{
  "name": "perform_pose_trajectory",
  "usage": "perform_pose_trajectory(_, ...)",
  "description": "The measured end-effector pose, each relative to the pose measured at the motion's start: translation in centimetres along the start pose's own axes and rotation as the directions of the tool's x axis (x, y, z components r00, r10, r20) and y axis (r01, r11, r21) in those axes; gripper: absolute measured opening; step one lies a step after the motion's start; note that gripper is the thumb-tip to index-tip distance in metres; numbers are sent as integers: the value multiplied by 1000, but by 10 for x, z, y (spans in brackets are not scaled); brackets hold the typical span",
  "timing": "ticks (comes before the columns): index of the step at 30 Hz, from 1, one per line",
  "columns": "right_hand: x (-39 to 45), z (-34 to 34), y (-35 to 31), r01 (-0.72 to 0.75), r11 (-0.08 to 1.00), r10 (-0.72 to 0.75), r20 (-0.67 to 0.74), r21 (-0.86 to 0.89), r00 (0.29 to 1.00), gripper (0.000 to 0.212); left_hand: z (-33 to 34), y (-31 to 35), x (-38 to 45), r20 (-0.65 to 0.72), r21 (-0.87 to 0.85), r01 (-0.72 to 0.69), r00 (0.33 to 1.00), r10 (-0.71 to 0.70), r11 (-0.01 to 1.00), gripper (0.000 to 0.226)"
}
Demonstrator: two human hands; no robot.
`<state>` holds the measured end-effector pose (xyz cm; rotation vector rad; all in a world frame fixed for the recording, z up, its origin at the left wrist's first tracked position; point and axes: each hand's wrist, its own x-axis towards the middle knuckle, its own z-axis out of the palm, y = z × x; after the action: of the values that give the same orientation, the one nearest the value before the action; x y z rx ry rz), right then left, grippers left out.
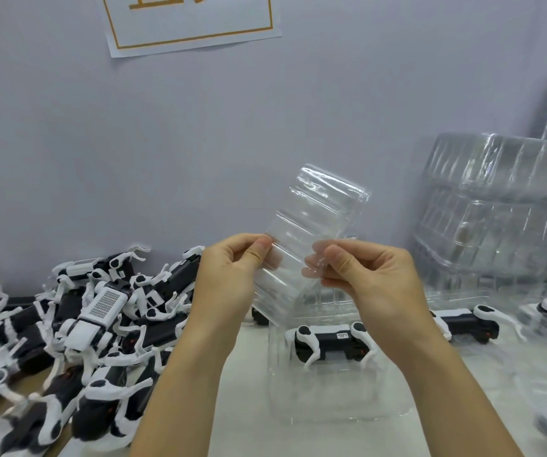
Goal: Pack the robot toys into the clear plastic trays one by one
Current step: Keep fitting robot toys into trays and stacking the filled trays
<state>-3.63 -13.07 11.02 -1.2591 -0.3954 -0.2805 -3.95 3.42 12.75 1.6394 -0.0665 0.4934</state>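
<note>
Both hands up above the white tabletop (245, 384), w/ one clear moulded plastic tray (311, 232) held tilted between them. Left hand (229, 275) pinches its left edge, thumb on top; right hand (374, 278) pinches the right edge, fingers curled behind the plastic. So each grip is closed on that tray; it's empty.

Progress, as far as visible: one black-and-white robot dog toy (330, 341) already sits in a clear tray lying flat (331, 400) just below the hands. At least 2 more trayed toys (463, 321) to the right, approx. Left side: big heap of loose black-and-white robot toys (77, 324), unpacked. Stack of spare clear trays (496, 209) at right rear. Judging by the heap, most of the job is left.
</note>
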Motion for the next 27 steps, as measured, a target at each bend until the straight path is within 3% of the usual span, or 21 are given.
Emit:
perform_pose_trajectory(10,0,1,1,-29,1000,29,33,3,999,23,-1,-4,2,-23,42,-48,999,49,998,26)
perform_pose_trajectory(20,0,13,2,60,979,-89,-143,-194,986,19,5,-9,5,-144,116,-122,980,138,986,23)
perform_pose_trajectory(27,2,5,4,101,961,-143,-152,-256,978,22,4,-12,7,-224,117,-140,961,163,983,25)
